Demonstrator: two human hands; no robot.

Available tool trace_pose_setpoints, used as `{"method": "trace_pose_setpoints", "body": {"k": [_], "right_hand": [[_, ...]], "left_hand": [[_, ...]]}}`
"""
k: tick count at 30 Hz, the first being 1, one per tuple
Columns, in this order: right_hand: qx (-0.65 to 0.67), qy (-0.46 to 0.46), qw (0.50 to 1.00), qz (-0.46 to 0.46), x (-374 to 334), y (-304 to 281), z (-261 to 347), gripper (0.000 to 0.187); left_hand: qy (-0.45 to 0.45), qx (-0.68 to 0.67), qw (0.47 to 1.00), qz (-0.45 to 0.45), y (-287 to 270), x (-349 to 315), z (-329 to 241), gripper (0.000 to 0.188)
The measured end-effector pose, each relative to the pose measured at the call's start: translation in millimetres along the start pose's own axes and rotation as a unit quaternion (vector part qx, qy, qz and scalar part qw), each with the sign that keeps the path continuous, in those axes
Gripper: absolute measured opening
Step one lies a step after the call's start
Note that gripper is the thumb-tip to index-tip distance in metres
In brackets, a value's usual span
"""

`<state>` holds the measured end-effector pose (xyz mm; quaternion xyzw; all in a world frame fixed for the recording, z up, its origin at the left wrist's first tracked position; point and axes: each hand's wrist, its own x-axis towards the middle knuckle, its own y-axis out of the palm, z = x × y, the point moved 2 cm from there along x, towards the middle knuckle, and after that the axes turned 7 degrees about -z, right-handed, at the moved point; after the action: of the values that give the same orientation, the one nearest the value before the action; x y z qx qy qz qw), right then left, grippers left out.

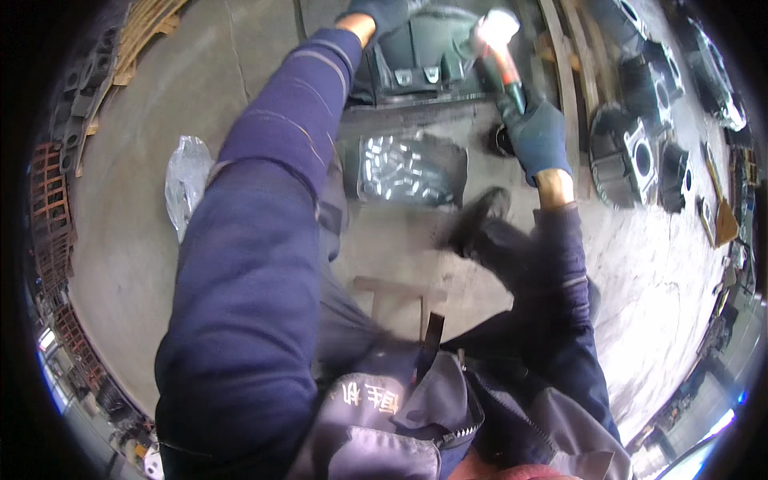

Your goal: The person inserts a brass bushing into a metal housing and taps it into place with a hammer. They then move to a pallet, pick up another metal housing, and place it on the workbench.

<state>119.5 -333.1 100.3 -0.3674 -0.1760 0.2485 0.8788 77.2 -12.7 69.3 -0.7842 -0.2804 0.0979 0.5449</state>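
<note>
A large grey cast metal housing [424, 48] lies at the top of the view, in front of me. My left hand [382, 14], in a dark glove, is at its left side by the picture's upper edge; its fingers are too cut off and blurred to read. My right hand [534, 128], in a dark blue-grey glove, is closed round the lower end of a hammer [507, 68] with a red and green handle. The hammer's pale, overexposed head is at the right side of the housing. Whether it touches the housing I cannot tell.
A shallow tray [456, 172] of small shiny metal pieces sits on the floor near my feet. Several metal castings [628, 160] stand at right beside wooden slats [564, 48]. Crumpled clear plastic [186, 180] lies at left. A small metal frame [400, 286] is below me.
</note>
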Motion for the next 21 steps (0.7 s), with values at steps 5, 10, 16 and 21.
{"method": "trace_pose_setpoints", "body": {"k": [5, 10, 16, 21], "right_hand": [[0.197, 0.139, 0.970, -0.030, -91, 35, -22, 0.039], [0.332, 0.465, 0.813, 0.109, -198, 128, -82, 0.014], [0.264, 0.519, 0.807, 0.103, -248, 204, -134, 0.024], [-0.090, 0.169, 0.981, -0.029, -197, 214, -138, 0.034]], "left_hand": [[0.015, 0.025, 0.999, 0.032, 12, 9, 9, 0.059], [0.055, 0.030, 0.998, 0.005, 14, 14, 12, 0.059], [0.084, 0.000, 0.996, -0.010, 17, 17, 16, 0.050], [0.090, 0.031, 0.995, 0.008, 17, 19, 16, 0.051]]}}
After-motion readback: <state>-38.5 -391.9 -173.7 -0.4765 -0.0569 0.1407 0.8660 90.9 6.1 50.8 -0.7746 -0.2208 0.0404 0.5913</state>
